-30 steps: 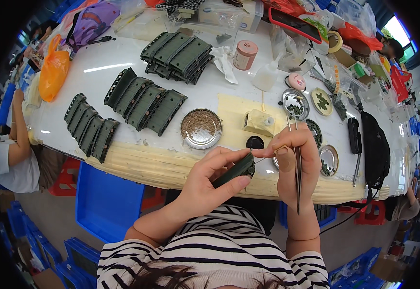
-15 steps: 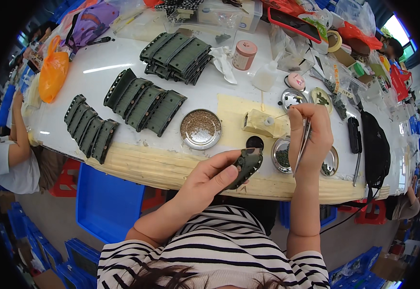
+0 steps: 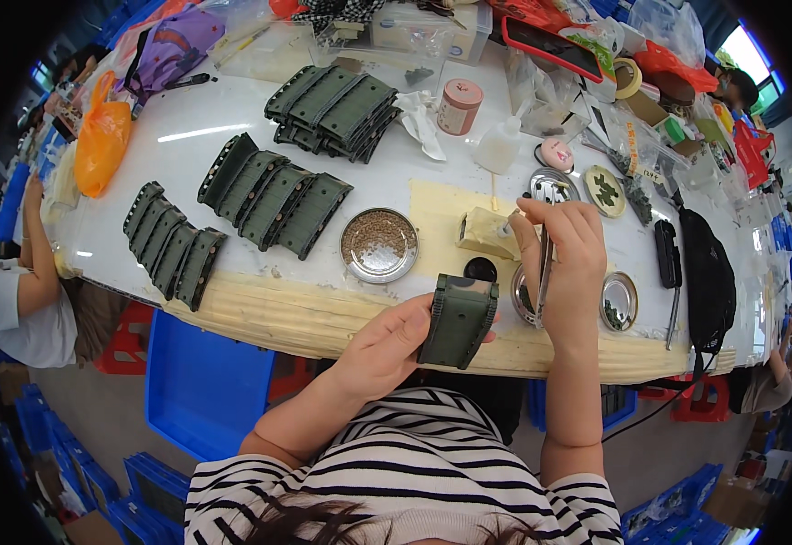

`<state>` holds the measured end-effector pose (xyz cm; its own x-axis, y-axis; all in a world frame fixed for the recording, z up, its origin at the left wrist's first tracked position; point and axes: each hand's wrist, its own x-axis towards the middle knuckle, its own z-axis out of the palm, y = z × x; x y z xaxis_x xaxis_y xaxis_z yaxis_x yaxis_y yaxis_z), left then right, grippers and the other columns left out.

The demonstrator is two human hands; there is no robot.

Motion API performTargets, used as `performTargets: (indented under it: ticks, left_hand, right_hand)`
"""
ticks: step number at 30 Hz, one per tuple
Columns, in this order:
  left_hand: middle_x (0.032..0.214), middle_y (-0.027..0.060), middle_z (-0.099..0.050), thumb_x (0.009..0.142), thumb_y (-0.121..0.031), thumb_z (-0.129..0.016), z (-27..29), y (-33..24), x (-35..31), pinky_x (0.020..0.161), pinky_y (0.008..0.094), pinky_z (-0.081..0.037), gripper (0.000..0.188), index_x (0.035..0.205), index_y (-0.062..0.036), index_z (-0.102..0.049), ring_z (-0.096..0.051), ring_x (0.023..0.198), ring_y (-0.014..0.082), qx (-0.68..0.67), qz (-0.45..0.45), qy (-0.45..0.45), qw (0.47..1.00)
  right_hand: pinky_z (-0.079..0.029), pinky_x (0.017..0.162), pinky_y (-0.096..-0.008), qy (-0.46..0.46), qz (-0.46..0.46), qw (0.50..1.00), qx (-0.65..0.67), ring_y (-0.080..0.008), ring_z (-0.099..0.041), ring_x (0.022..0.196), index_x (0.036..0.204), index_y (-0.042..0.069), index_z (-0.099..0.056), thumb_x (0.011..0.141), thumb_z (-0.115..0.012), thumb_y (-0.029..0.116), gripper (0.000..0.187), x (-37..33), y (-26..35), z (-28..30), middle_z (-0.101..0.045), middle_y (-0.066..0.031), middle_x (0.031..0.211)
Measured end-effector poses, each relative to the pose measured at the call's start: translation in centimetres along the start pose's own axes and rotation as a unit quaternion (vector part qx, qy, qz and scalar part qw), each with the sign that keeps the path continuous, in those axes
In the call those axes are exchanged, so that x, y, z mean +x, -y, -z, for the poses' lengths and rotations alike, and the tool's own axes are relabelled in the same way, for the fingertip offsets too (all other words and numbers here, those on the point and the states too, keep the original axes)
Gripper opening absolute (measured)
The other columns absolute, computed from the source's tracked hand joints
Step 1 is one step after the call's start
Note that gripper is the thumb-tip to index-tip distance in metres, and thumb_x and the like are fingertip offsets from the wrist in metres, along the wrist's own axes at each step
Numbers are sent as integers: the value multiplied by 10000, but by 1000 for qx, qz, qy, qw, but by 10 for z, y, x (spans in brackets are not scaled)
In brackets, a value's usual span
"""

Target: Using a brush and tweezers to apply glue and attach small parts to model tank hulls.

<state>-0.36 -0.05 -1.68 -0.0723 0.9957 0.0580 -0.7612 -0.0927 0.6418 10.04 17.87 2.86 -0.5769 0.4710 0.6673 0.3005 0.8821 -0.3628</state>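
In front of my chest my left hand (image 3: 379, 352) is closed on the edge of a dark green, slightly curved plastic panel (image 3: 461, 325), its broad face toward me and rows of small dots along its sides. My right hand (image 3: 576, 263) is raised to the right of the panel, apart from it, closed round silver tweezers (image 3: 547, 259) that point down. Whether a thin needle is also pinched between thumb and forefinger is too small to tell. Beside those fingers a yellowish taped block (image 3: 482, 234) sits on the table, partly covered. Close to the panel lies a small black round cap (image 3: 480, 270).
Matching green panels lie in a row (image 3: 273, 195) and a stack (image 3: 332, 109) at the left. A metal dish of brown grains (image 3: 379, 245) stands mid-table; another dish with dark green bits (image 3: 618, 302) is at the right. A squeeze bottle (image 3: 500, 145) and black pouch (image 3: 707, 282) lie farther off.
My left hand has turned the panel from edge-on to broad face toward me. My right hand has shifted slightly left, still gripping the tweezers.
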Motion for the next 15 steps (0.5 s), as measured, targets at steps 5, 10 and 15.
performTargets:
  ticks: [5,10,15]
  left_hand:
    - [1268,238,-518,1003,-355,-377,-6,-6,-2,935,409,-475,554,1394,34,-325,-582,1097,296,-79,24,-41,996]
    - [1029,193,-612,836,-364,-700,12,-25,-30,673,355,-568,710,1341,18,-377,-671,782,265,-1,-26,-93,995]
    - [988,81,-594,690,2,-733,12,-73,-63,778,248,-483,588,1191,-31,-425,-589,888,124,381,-145,-354,842]
  right_hand:
    - [-451,700,-355,-24,9,1000,7,-271,-548,785,942,10,-671,714,-765,85,258,1,-1,8,-612,-90,769]
    - [-456,756,-349,-49,-6,998,44,-270,-563,836,974,12,-675,771,-734,132,244,-7,-2,27,-646,-95,833]
    - [-446,790,-340,-53,-35,995,81,-251,-568,827,965,12,-677,855,-649,182,204,-17,2,38,-648,-92,829]
